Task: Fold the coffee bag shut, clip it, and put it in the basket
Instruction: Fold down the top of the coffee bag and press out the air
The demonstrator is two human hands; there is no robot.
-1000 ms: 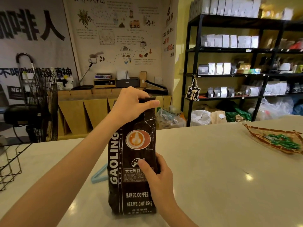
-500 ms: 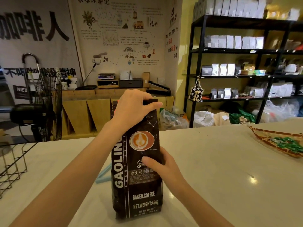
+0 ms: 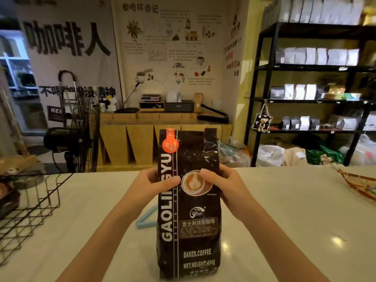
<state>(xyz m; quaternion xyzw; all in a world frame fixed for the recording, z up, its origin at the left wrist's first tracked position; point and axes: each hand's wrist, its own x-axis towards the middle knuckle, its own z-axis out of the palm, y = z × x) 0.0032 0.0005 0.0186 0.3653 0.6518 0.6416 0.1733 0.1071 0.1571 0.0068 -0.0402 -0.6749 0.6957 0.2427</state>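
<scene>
A tall black coffee bag (image 3: 188,231) stands upright on the pale counter (image 3: 284,220), its top straight and unfolded. My left hand (image 3: 154,185) grips its left edge at mid height, thumb across the front. On the opposite side my right hand (image 3: 221,185) holds the right edge at the same height. A light blue clip (image 3: 145,219) lies on the counter just behind the bag's left side, partly hidden by my left forearm. A black wire basket (image 3: 34,202) sits at the counter's left edge.
A woven tray (image 3: 360,184) with green items sits at the far right of the counter. Beyond the counter stand a black fan (image 3: 75,137), wooden cabinets and dark shelves (image 3: 317,82) of white bags.
My left hand has come down from the bag's top to its left side. My right hand has risen from the lower front to the right side. The top of the bag now shows.
</scene>
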